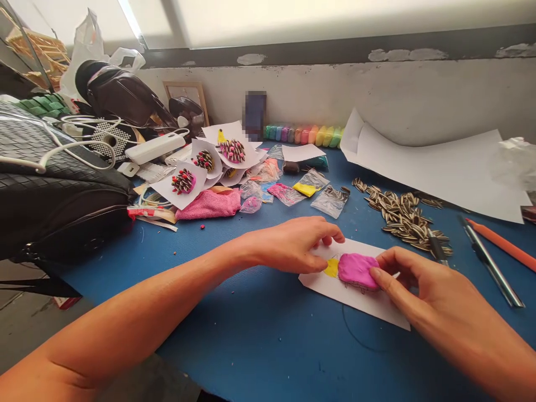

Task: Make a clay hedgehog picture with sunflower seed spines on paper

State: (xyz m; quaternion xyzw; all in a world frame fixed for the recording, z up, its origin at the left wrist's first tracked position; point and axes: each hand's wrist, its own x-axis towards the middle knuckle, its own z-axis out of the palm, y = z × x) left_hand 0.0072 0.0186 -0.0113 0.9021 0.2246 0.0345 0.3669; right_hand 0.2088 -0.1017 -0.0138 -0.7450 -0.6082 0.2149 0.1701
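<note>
A flat slab of purple modelling clay (355,269) lies on a white sheet of paper (377,310), over drawn lines that show along its lower edge. Against its left end is a smaller yellow piece of clay (332,268). My right hand (427,290) grips the right edge of the purple slab between thumb and fingers. At the paper's left side rests my left hand (299,243), thumb beside the yellow clay and fingers curved over the paper's far edge. Its thumb and fingers are apart, with nothing seen between them.
Striped sunflower seeds (402,215) lie in a pile beyond the paper. A pen (492,265) and an orange marker (502,244) are at the right. Clay packets (307,187), a pink cloth (209,204) and seed-studded clay figures (183,182) sit behind. A black bag (54,184) stands left.
</note>
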